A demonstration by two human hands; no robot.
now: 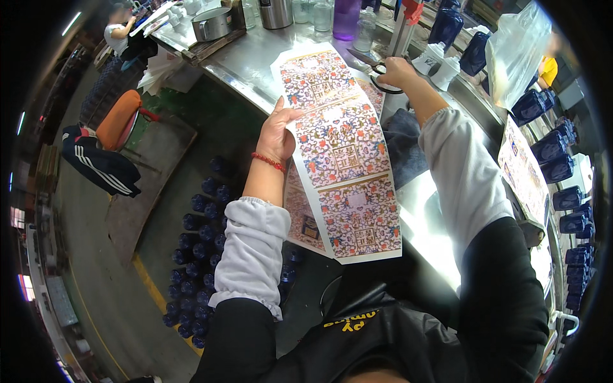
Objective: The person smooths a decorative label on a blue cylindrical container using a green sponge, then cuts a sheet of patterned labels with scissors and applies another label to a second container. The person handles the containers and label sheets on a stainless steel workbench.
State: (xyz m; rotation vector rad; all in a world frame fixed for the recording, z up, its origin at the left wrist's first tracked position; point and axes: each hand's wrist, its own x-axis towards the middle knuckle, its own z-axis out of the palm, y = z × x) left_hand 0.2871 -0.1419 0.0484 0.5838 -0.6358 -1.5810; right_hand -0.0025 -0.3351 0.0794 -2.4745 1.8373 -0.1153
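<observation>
My left hand (278,135), with a red bead bracelet at its wrist, grips the left edge of a long patterned sheet (348,148). The sheet has a white border and floral panels in red, blue and yellow. Beneath it, a second patterned sheet (301,214) shows along the lower left. At the sheet's far right, my right hand (402,73) is closed round the dark handles of a pair of scissors (364,59). The blades point away to the left, apart from the sheet's upper edge. Another patterned piece (372,96) lies on the table below the scissors.
On the metal table (239,73) stand a metal pot (212,25), a purple bottle (346,19) and glass jars. A dark cloth (403,143) lies by my right forearm. Blue bottles (207,233) crowd the floor at left; more line the right. An orange chair (119,118) stands left.
</observation>
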